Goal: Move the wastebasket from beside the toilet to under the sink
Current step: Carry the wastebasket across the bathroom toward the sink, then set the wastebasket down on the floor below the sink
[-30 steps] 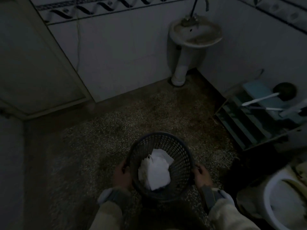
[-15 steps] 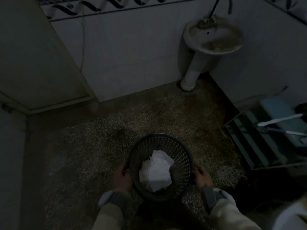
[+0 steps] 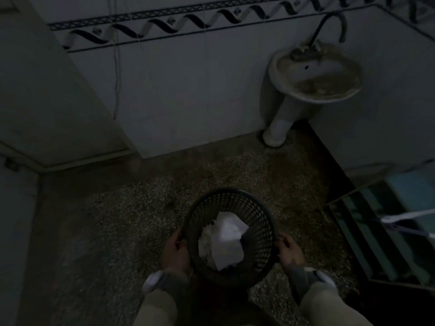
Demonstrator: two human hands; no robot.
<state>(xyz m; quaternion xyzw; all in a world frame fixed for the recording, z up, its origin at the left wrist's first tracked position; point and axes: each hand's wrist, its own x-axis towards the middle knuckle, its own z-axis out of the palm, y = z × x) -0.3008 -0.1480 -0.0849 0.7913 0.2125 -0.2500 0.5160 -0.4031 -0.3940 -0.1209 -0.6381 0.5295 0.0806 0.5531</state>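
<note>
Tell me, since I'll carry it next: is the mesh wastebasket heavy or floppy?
Probably light: the wastebasket is perforated and holds only crumpled paper. Likely fairly stiff, since its rim stays round between the left hand and right hand.

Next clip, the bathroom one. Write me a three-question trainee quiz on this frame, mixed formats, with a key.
1. True or false: the wastebasket already stands under the sink.
2. Multiple choice: how is the basket held? A) left hand alone; B) right hand alone; C) both hands, one grip on each side of the rim.
3. Fill in: the basket holds crumpled white ____.

Key
1. False: it is held above the speckled floor, well short of the sink's pedestal.
2. C
3. paper
</note>
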